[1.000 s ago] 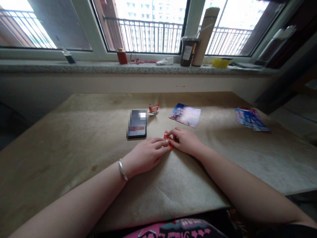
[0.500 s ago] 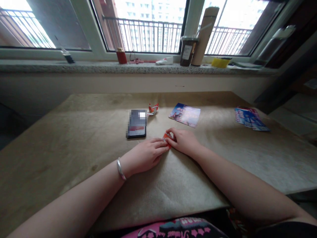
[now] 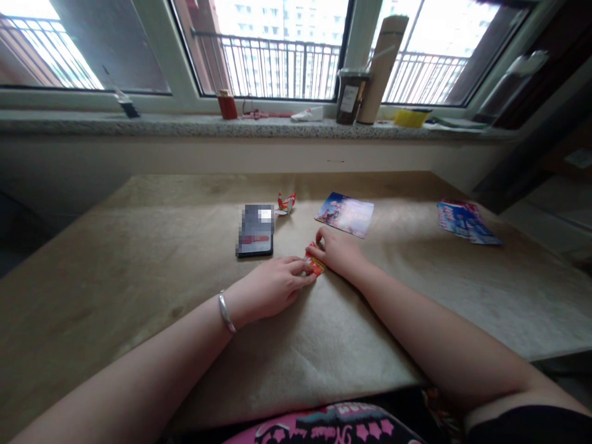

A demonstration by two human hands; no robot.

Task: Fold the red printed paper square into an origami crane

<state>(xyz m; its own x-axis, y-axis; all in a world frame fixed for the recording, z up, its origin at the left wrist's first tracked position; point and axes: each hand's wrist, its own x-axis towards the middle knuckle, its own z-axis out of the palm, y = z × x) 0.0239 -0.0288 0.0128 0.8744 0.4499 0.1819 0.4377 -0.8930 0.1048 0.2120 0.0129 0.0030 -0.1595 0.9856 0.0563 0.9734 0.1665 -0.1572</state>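
Observation:
A small folded piece of orange printed paper (image 3: 315, 266) lies on the table between my hands, with yellow and white marks on it. My left hand (image 3: 283, 280) holds its near left side down, fingertips pressed together on it. My right hand (image 3: 333, 250) grips its upper right edge, with thumb and index finger bent close together. The fingers cover part of the paper. Just beyond stands a folded orange-and-white paper figure (image 3: 286, 203), beside a dark phone (image 3: 256, 230) whose screen is blurred.
A blue-and-pink printed sheet (image 3: 346, 214) lies beyond my right hand. Several similar printed sheets (image 3: 467, 223) overlap at the table's right. Behind the table (image 3: 139, 246), the windowsill (image 3: 185, 126) bears a red jar (image 3: 227, 105), a dark lidded cup (image 3: 347, 97), a tall tan cylinder (image 3: 383, 71) and yellow tape (image 3: 411, 117).
My right hand has shifted slightly up and away from my left fingers. More of the orange paper now shows, including its yellow marks. The left hand stays nearly still.

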